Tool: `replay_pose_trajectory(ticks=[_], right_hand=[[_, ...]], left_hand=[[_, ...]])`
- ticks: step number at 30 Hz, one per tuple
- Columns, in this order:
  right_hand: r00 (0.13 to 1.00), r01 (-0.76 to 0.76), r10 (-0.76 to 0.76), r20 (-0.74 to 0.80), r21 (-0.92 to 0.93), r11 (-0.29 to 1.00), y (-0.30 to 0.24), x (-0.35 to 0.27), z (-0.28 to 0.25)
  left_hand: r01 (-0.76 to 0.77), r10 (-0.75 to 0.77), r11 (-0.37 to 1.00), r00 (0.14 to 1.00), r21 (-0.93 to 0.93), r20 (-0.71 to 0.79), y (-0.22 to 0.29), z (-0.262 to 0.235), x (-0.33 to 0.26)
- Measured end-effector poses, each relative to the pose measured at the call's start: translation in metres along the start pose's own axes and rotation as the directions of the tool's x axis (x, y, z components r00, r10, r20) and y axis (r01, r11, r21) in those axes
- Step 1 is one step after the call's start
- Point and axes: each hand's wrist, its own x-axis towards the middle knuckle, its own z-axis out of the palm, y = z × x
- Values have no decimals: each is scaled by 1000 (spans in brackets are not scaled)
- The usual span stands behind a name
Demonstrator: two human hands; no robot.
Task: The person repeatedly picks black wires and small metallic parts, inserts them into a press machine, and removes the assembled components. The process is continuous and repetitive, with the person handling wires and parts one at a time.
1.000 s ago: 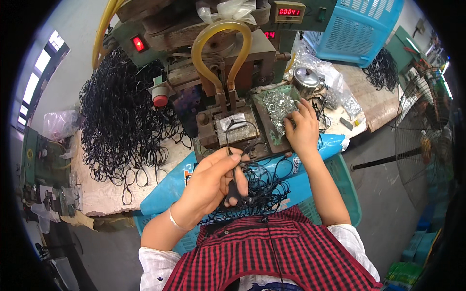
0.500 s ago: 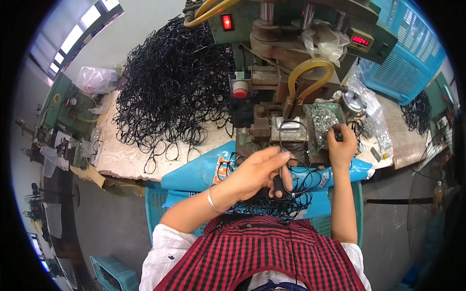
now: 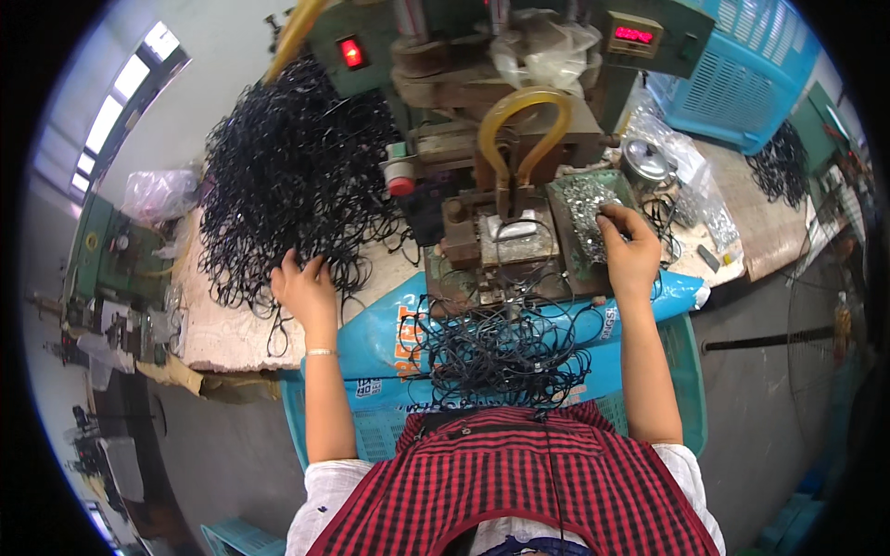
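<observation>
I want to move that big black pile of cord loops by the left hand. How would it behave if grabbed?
The pile of black cord loops looks thin and limp, so it would likely sag and drape from the left hand. The loops lie tangled, so a grab would probably drag neighbours along. Strands already trail over the worktop edge, suggesting some could slip off.

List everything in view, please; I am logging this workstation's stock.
cord loops: big pile, black, bench left
finished cords: one heap, black, on blue sack
metal clips: many, silver, green tray right of press
press machine: one, green, centre
yellow hose: one, looped on machine
basket: one, blue, top right
left hand: on cord loops, grip unclear
right hand: fingers in clips, grip unclear
</observation>
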Motion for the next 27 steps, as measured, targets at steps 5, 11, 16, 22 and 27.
replay_pose_trajectory(ticks=[5,11,16,22,27], right_hand=[[1000,23,-24,-9,-112,993,-3,-13,-34],[951,49,-126,284,263,964,-88,9,-4],[947,-94,-50,318,421,902,-97,1,35],[913,-297,44,405,589,752,-106,-5,38],[933,-300,65,354,666,683,-119,-20,44]], left_hand=[[27,-37,885,999,-465,-14,30,-8,6],[112,-193,787,979,-607,-69,68,-23,33],[93,-216,858,957,-504,-192,76,-22,36],[344,-381,-554,705,-758,598,-4,-2,97],[663,-221,-585,424,-467,878,-6,9,100]])
